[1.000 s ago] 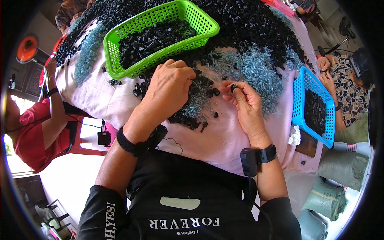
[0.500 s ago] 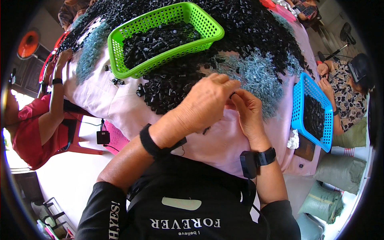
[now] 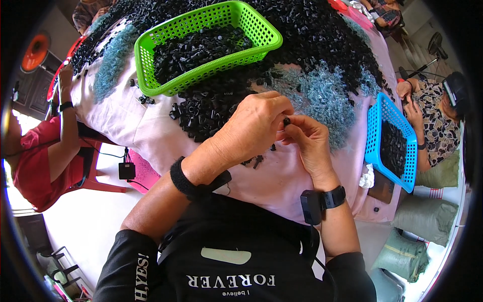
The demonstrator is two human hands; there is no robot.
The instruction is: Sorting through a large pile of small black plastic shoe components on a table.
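Note:
My two hands meet over the pink cloth, fingertips close together. A small black plastic part (image 3: 287,121) shows between them, pinched by the thumb and finger of my right hand (image 3: 311,138). My left hand (image 3: 257,123) is closed, its back toward me; its fingertips are near that part, and what they hold is hidden. A heap of black plastic parts (image 3: 204,116) lies just beyond my left hand. Behind my right hand spreads a pile of pale blue, translucent, coil-like pieces (image 3: 327,95). Several loose black parts (image 3: 257,161) rest below my left hand.
A green basket (image 3: 216,66) of black parts stands beyond my hands; a blue basket (image 3: 372,136) of them stands at the right edge, beside crumpled white tissue (image 3: 367,176). Co-workers sit left (image 3: 48,153) and right (image 3: 435,108). Filled sacks (image 3: 425,216) lie at the lower right.
My hands have turned and shifted slightly, and the black part now shows more plainly between my fingers. The left co-worker's hand has moved further left.

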